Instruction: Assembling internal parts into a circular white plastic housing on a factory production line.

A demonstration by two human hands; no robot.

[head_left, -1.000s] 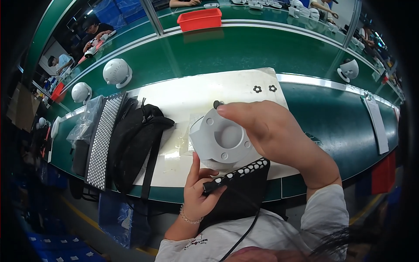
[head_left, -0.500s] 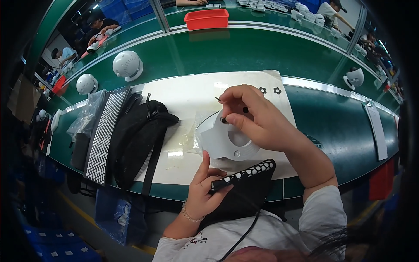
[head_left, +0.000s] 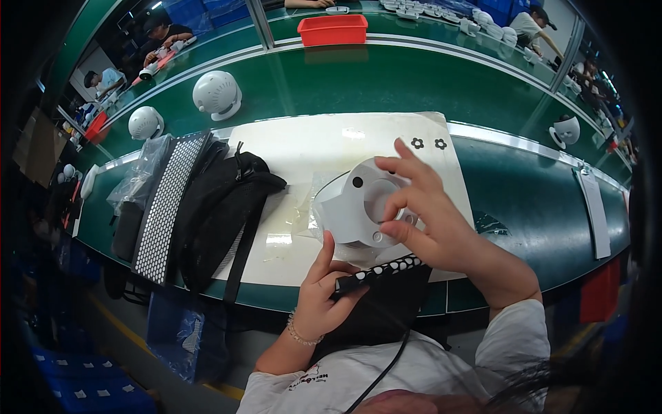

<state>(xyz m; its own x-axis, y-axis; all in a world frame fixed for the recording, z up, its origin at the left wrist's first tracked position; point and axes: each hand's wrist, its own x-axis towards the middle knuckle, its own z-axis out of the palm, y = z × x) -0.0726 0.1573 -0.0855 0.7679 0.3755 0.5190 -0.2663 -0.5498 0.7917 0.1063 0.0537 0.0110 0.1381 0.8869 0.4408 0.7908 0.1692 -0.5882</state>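
Note:
A white plastic housing lies tilted on the work mat, with a round recess in its upturned base. One round black pad sits on that base; another dark spot shows partly behind my fingers. My right hand is over the base, thumb and forefinger pinched near its lower round seat, the other fingers raised. Whatever the pinch holds is too small to make out. My left hand grips a folded black sheet dotted with white circles at the mat's near edge, its thumb pointing up by the housing.
The cream mat covers the middle of the green bench. At left lie a black mesh bag, a white-dotted black sheet and clear plastic bags. White round units and a red bin stand beyond; a clipboard lies right.
My right hand has moved down from the upper part of the base, uncovering a black pad there. The left hand keeps its hold on the dotted sheet. The view has shifted slightly.

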